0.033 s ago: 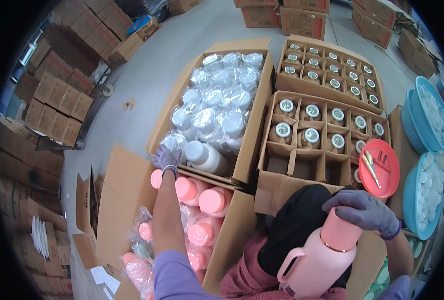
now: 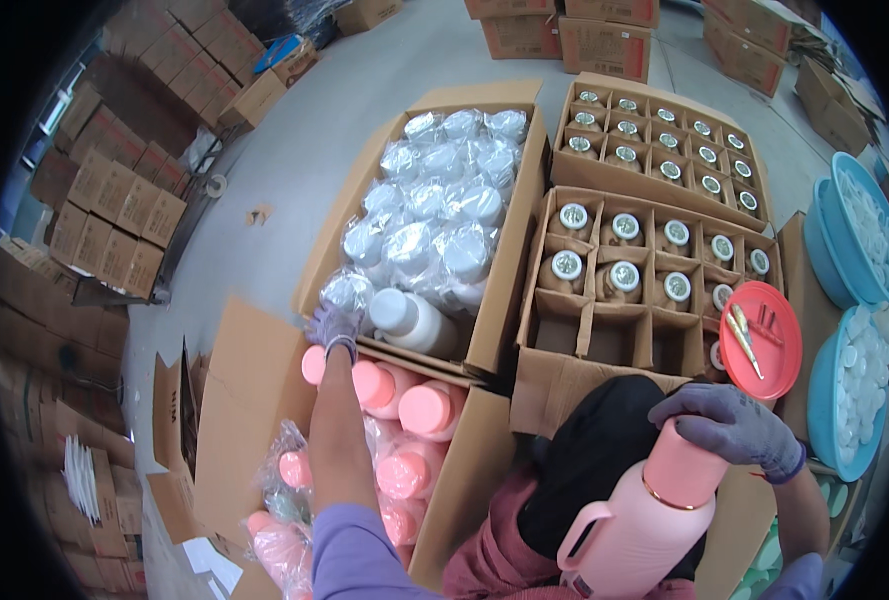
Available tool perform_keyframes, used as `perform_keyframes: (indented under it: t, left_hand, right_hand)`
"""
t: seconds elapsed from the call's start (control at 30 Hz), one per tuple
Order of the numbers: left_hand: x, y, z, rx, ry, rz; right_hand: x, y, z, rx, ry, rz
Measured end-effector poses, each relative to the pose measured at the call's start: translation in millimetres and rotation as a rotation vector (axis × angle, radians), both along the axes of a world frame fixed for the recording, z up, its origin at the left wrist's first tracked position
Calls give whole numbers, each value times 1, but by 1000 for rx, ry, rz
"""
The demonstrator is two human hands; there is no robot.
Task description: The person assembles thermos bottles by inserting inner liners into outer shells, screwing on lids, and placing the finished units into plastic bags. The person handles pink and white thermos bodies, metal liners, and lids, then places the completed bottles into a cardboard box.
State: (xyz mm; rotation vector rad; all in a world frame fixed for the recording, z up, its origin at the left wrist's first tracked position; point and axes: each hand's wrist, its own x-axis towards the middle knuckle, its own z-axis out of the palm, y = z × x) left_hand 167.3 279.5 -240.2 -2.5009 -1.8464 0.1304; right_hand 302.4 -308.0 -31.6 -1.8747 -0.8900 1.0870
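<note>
My right hand (image 2: 719, 420), in a grey-purple glove, is closed over the pink cup lid of a pink vacuum flask (image 2: 644, 525). The flask leans against my lap, handle to the left, with a gold-coloured ring below its lid. My gloved left hand (image 2: 334, 327) is closed at the near-left corner of a carton (image 2: 494, 350); its fingertips are partly hidden. Beside it stand an unwrapped white flask (image 2: 412, 322) and a plastic-wrapped one (image 2: 348, 290). Below my left wrist, several pink flasks (image 2: 426, 410), some bagged, fill another carton (image 2: 454, 470).
Two divided cartons (image 2: 649, 318) hold silver-necked glass liners at the right. A red round tray (image 2: 779, 345) carries a pointed tool (image 2: 742, 338). Blue basins (image 2: 822, 400) with white parts stand at the far right. Stacked boxes (image 2: 114, 215) line the left.
</note>
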Motion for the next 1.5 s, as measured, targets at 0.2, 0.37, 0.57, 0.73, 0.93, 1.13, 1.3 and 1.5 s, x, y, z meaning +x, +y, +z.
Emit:
perform_keyframes:
  t: [0.2,0.37,0.57,0.73,0.93,1.13,1.3,1.5]
  left_hand:
    - [-9,55,-22,51,-582,134]
    - [36,21,67,-553,-1923,-147]
    - [63,-159,252,-1679,-1743,-936]
    - [119,-224,322,-2009,-1665,-1491]
    - [117,-301,251,-643,-1514,-1485]
    - [91,-383,110,-198,-1054,-1281]
    - [106,-395,96,-1305,-1412,-655]
    - [78,-415,85,-1799,-1585,-356]
  right_hand:
    - [14,1,-16,-31,79,-178]
    - [31,7,-32,31,146,-251]
    - [42,100,-25,339,-407,-120]
    - [56,172,-20,452,-885,-187]
    - [129,130,-12,578,557,-660]
    - [141,62,8,759,955,-565]
    - [77,6,-25,893,162,-429]
    - [39,-50,-133,219,-973,-740]
